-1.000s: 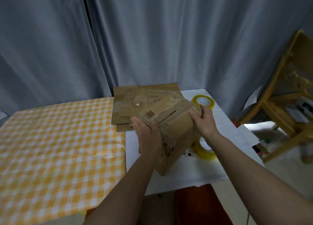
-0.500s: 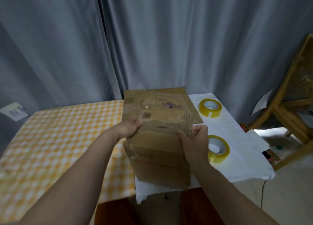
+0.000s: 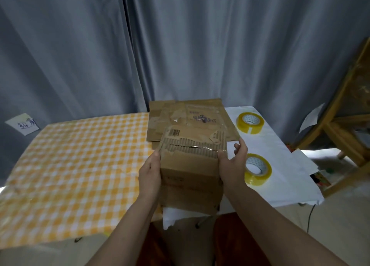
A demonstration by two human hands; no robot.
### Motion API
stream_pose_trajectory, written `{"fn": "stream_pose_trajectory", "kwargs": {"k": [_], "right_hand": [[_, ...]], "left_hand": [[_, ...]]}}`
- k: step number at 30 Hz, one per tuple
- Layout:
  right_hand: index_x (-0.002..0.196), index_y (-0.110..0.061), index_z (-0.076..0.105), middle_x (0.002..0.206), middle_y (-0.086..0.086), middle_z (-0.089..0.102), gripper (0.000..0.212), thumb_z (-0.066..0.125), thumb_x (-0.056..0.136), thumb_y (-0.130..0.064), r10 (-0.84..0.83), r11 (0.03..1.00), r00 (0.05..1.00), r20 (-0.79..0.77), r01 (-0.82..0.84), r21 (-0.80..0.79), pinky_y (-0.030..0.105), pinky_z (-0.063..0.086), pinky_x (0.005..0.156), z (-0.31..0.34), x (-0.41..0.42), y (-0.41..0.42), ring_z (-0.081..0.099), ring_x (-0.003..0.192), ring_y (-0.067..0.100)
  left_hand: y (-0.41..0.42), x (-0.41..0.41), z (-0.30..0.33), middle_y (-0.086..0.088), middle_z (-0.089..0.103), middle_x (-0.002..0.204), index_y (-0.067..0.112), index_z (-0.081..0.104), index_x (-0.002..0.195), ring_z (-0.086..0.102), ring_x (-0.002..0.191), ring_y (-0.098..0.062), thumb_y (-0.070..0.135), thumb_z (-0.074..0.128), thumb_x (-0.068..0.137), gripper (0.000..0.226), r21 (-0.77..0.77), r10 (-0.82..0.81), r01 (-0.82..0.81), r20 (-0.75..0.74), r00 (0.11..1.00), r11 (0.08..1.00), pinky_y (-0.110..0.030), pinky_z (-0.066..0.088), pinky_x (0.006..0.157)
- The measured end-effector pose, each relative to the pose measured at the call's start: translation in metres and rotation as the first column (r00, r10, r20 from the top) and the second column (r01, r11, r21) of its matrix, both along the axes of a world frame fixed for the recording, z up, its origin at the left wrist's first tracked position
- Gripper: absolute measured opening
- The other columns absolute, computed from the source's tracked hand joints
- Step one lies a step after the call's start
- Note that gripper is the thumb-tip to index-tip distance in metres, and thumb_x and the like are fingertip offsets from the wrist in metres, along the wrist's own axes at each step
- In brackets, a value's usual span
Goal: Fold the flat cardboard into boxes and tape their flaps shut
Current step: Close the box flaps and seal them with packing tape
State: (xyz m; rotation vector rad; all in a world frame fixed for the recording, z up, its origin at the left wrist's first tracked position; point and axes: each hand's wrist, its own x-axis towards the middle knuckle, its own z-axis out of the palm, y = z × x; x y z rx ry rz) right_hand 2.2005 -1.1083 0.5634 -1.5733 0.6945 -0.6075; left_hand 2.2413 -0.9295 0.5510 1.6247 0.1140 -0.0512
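Note:
A worn brown cardboard box (image 3: 190,177) stands folded up at the table's near edge, a strip of clear tape shining across its torn top seam. My left hand (image 3: 150,173) presses flat against its left side, fingers straight. My right hand (image 3: 232,165) is at its right side, thumb touching the top corner, the fingers spread and slightly off the box. Behind the box lies a stack of flat cardboard (image 3: 200,113). Two rolls of yellowish clear tape sit on the white cloth, one far (image 3: 250,123) and one (image 3: 260,171) just right of my right hand.
A yellow checked tablecloth (image 3: 80,165) covers the table's left part and a white cloth (image 3: 280,145) the right. Grey curtains hang close behind. A wooden chair (image 3: 344,113) stands to the right. A paper note (image 3: 22,123) is stuck to the curtain at far left.
The box has turned from tilted to square-on in front of me. My hands slid from its top flaps down to its two sides, and my right fingers have loosened off the box.

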Motion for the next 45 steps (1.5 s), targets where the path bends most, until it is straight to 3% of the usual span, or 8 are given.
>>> {"fn": "stream_pose_trajectory", "kwargs": {"k": [6, 11, 21, 30, 34, 38, 42, 45], "right_hand": [[0.148, -0.028, 0.021, 0.146, -0.001, 0.039, 0.073, 0.058, 0.087, -0.015, 0.187, 0.967, 0.982, -0.009, -0.183, 0.176, 0.041, 0.041, 0.104, 0.022, 0.028, -0.034, 0.043, 0.128, 0.021], [0.142, -0.021, 0.039, 0.139, 0.005, 0.048, 0.053, 0.057, 0.092, -0.021, 0.292, 0.95, 0.952, -0.091, -0.277, 0.145, 0.043, 0.041, 0.105, 0.022, 0.034, -0.038, 0.048, 0.123, 0.022], [0.107, -0.008, 0.056, 0.115, 0.012, 0.051, 0.02, 0.049, 0.092, -0.018, -0.18, 0.983, 0.984, 0.008, 0.18, 0.028, 0.047, 0.038, 0.098, 0.013, 0.017, -0.006, 0.044, 0.112, 0.031], [0.129, -0.017, 0.049, 0.128, 0.007, 0.05, 0.036, 0.04, 0.098, -0.034, 0.094, 0.995, 0.986, -0.138, -0.099, -0.027, 0.047, 0.037, 0.103, -0.007, 0.01, -0.007, 0.045, 0.119, 0.025], [0.129, -0.021, 0.047, 0.124, 0.0, 0.053, 0.033, 0.037, 0.1, -0.033, 0.143, 0.99, 0.989, -0.026, -0.143, 0.015, 0.031, 0.039, 0.097, -0.012, 0.007, 0.0, 0.048, 0.112, 0.015], [0.128, -0.018, 0.052, 0.121, -0.001, 0.055, 0.038, 0.025, 0.103, -0.031, 0.197, 0.98, 0.98, -0.002, -0.197, -0.01, 0.024, 0.037, 0.094, -0.018, 0.009, -0.006, 0.05, 0.111, 0.012], [0.117, -0.008, 0.06, 0.116, 0.009, 0.062, 0.042, 0.024, 0.104, -0.024, 0.187, 0.982, 0.982, -0.033, -0.188, -0.022, 0.035, 0.045, 0.094, -0.027, 0.014, -0.031, 0.056, 0.109, 0.023], [0.119, -0.003, 0.057, 0.122, 0.016, 0.057, 0.03, 0.034, 0.1, -0.012, 0.071, 0.952, 0.964, -0.255, -0.142, -0.272, 0.035, 0.039, 0.097, -0.048, 0.011, -0.071, 0.049, 0.117, 0.029]], "left_hand": [[-0.001, -0.004, 0.003, 0.031, 0.068, 0.082, 0.045, 0.068, 0.091, 0.061, 0.075, 0.017, 0.052, 0.049, 0.094, 0.02, -0.11, 0.043, -0.056, -0.112, 0.993, 0.992, -0.005, 0.047, 0.059], [-0.011, -0.024, -0.009, -0.008, 0.03, 0.153, 0.018, 0.022, 0.151, 0.035, 0.137, -0.026, 0.054, 0.041, 0.096, 0.067, 0.003, 0.219, -0.221, -0.146, 0.965, 0.975, -0.044, 0.035, 0.109], [-0.04, 0.063, 0.054, -0.005, 0.033, 0.153, 0.021, 0.016, 0.152, 0.036, 0.137, -0.026, 0.044, 0.041, 0.099, 0.063, 0.044, -0.014, 0.012, 0.042, 0.999, 0.999, -0.047, 0.032, 0.113], [-0.042, 0.058, 0.022, -0.004, 0.053, 0.137, 0.03, 0.031, 0.149, 0.055, 0.118, -0.025, 0.034, 0.039, 0.103, 0.047, -0.013, -0.282, 0.285, -0.191, 0.94, 0.959, -0.044, 0.045, 0.103], [-0.041, 0.042, 0.022, -0.004, 0.047, 0.143, 0.022, 0.028, 0.149, 0.047, 0.128, -0.023, 0.028, 0.04, 0.102, 0.049, 0.265, -0.27, 0.264, -0.012, 0.963, 0.928, -0.04, 0.039, 0.107], [-0.037, 0.024, 0.025, -0.007, 0.029, 0.154, 0.015, 0.029, 0.148, 0.02, 0.145, -0.025, 0.04, 0.04, 0.098, 0.057, 0.79, -0.386, -0.092, 0.393, 0.835, 0.606, -0.045, 0.019, 0.118], [-0.049, 0.009, 0.023, 0.004, 0.018, 0.16, 0.03, 0.02, 0.151, 0.01, 0.148, -0.017, 0.061, 0.007, 0.091, 0.069, 0.994, -0.747, -0.058, 0.11, 0.656, 0.095, -0.042, 0.008, 0.12], [-0.049, 0.01, 0.018, 0.006, 0.014, 0.161, 0.032, 0.015, 0.152, 0.008, 0.148, -0.016, 0.058, 0.006, 0.092, 0.066, 0.997, -0.725, -0.062, 0.078, 0.685, 0.049, -0.037, 0.006, 0.12]]}}
